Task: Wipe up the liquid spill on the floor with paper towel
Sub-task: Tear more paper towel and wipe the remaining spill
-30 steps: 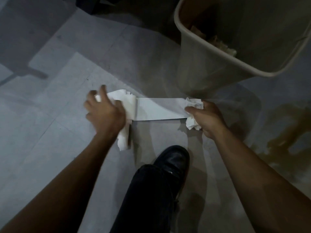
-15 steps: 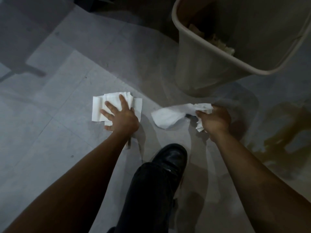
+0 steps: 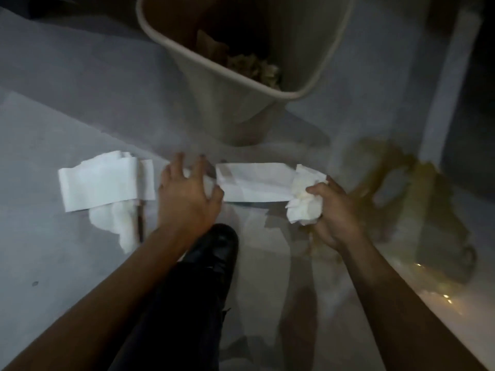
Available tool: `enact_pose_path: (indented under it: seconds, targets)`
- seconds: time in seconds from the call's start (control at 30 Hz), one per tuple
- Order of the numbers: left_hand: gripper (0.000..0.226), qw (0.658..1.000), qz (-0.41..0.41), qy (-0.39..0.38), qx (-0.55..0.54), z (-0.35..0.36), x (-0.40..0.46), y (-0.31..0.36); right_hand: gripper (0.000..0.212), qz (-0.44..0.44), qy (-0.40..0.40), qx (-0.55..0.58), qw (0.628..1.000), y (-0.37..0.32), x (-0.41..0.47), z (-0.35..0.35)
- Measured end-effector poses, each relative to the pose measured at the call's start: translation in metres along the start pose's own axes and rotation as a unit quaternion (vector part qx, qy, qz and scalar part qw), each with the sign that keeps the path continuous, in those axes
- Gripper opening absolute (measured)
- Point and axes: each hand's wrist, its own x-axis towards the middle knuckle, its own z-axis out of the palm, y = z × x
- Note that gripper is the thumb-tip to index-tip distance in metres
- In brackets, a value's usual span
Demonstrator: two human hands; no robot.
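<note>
Brown-yellow liquid spill [image 3: 417, 199] on grey tiled floor [image 3: 53, 124] sits just right of the right hand [image 3: 334, 218], unwiped; view now swung right so more of it shows than half a second ago. Beige plastic waste bin [image 3: 222, 97] with crumpled brown paper inside stands ahead, between the hands, near the spill's left edge; could crowd the wipe. Folded white paper towel stack [image 3: 104, 183], released, lies on floor left of the left hand [image 3: 187, 194]. White paper towel strip [image 3: 254, 183] now stretched between hands again. Left hand moved off the stack, fingers spread, reaching onto the strip's near end; pinch unclear. Right hand clutches the crumpled wad end. Judgement: wad nearly ready, wiping not yet begun. Black shoe [image 3: 214, 247] below hands.
</note>
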Motion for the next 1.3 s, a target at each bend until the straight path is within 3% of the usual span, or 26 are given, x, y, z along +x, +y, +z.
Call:
enact_pose_path:
  seconds: [0.07, 0.17, 0.27, 0.33, 0.43, 0.57, 0.67, 0.77, 0.87, 1.0, 1.07, 1.17, 1.3]
  targets:
    - [0.079, 0.993, 0.074, -0.055, -0.079, 0.017, -0.003, 0.036, 0.053, 0.026, 0.000, 0.024, 0.999, 0.009, -0.012, -0.014]
    - [0.090, 0.968, 0.079, -0.190, -0.146, 0.034, -0.005, 0.079, 0.036, 0.063, 0.004, 0.052, 0.997, 0.028, -0.032, -0.040]
    - [0.104, 0.933, 0.119, -0.333, -0.057, 0.054, -0.005, 0.104, 0.032, 0.083, 0.000, 0.096, 0.992, 0.045, -0.052, -0.071]
    - [0.095, 0.915, 0.138, -0.376, 0.041, 0.068, -0.010, 0.117, 0.030, 0.081, 0.000, 0.091, 0.993, 0.058, -0.062, -0.089]
    - [0.054, 0.922, 0.192, -0.305, 0.142, 0.094, -0.028, 0.125, 0.019, 0.035, 0.022, -0.100, 0.994, 0.081, -0.072, -0.114]
    - [0.031, 0.930, 0.204, -0.288, 0.103, 0.105, -0.030, 0.126, 0.012, -0.055, 0.134, -0.354, 0.924, 0.107, -0.081, -0.129]
    - [0.029, 0.927, 0.193, -0.308, 0.099, 0.109, -0.022, 0.128, 0.021, -0.074, 0.210, -0.391, 0.893, 0.123, -0.082, -0.122]
    - [0.006, 0.931, 0.207, -0.294, 0.056, 0.113, -0.022, 0.139, 0.023, -0.112, 0.242, -0.344, 0.900, 0.126, -0.075, -0.097]
    - [0.006, 0.940, 0.159, -0.298, -0.053, 0.116, -0.031, 0.148, 0.037, -0.121, 0.217, -0.334, 0.909, 0.118, -0.068, -0.063]
    - [0.035, 0.919, 0.063, -0.330, -0.204, 0.114, -0.037, 0.136, 0.078, -0.115, 0.169, -0.382, 0.901, 0.122, -0.066, -0.027]
    - [0.039, 0.948, 0.081, -0.255, -0.170, 0.104, -0.031, 0.126, 0.074, -0.108, 0.173, -0.437, 0.876, 0.130, -0.065, -0.017]
    - [0.028, 0.982, 0.110, -0.113, -0.103, 0.084, -0.016, 0.108, 0.052, -0.131, 0.157, -0.509, 0.836, 0.145, -0.057, -0.020]
    - [0.025, 0.989, 0.079, -0.080, -0.094, 0.077, -0.009, 0.081, 0.042, -0.273, 0.038, -0.557, 0.783, 0.153, -0.039, -0.059]
